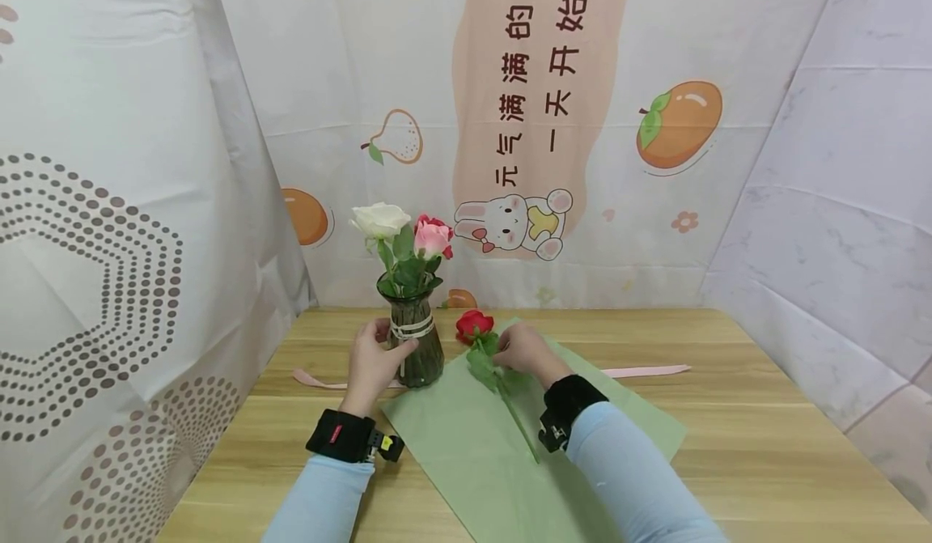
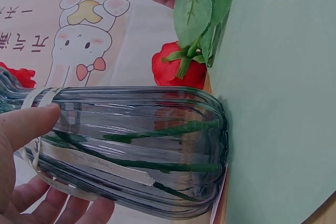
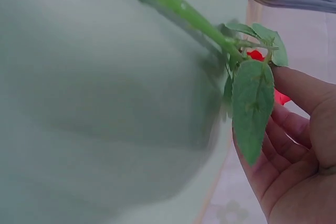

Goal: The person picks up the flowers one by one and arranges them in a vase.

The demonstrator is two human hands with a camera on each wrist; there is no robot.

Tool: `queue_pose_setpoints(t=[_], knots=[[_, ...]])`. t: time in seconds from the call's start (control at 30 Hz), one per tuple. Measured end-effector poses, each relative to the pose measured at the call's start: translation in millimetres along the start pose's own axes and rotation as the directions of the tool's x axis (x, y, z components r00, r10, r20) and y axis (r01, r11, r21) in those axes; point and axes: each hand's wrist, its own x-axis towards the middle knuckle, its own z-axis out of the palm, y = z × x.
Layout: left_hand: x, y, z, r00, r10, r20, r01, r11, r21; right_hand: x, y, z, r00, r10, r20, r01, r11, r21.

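Note:
My left hand [image 1: 370,365] grips a ribbed, dark glass vase [image 1: 425,357] from its left side, thumb in front near the cream ribbon tied round it. In the vase stand a white rose [image 1: 381,221], a pink rose [image 1: 433,237] and red petals behind it. Through the glass in the left wrist view, green stems [image 2: 152,165] show. A red rose [image 1: 475,326] lies to the right, its stem slanting down across green wrapping paper [image 1: 466,438]. My right hand [image 1: 527,350] pinches this rose by its upper stem, where a leaf [image 3: 253,109] partly covers the fingertips.
A pink ribbon [image 1: 646,371] runs under the paper and sticks out on both sides. The paper lies at a slant on the wooden table [image 1: 772,446]. Printed cloth [image 1: 349,65] hangs behind the table, with more cloth at left and right.

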Motion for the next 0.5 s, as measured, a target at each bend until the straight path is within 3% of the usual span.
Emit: queue_pose_setpoints(t=[0.5], knots=[[0.0,0.5,0.0,1.0,0.02,-0.005,-0.02,1.0,-0.005,-2.7,-18.0,17.9,0.998,-0.041,0.036,0.042,0.999,-0.029]])
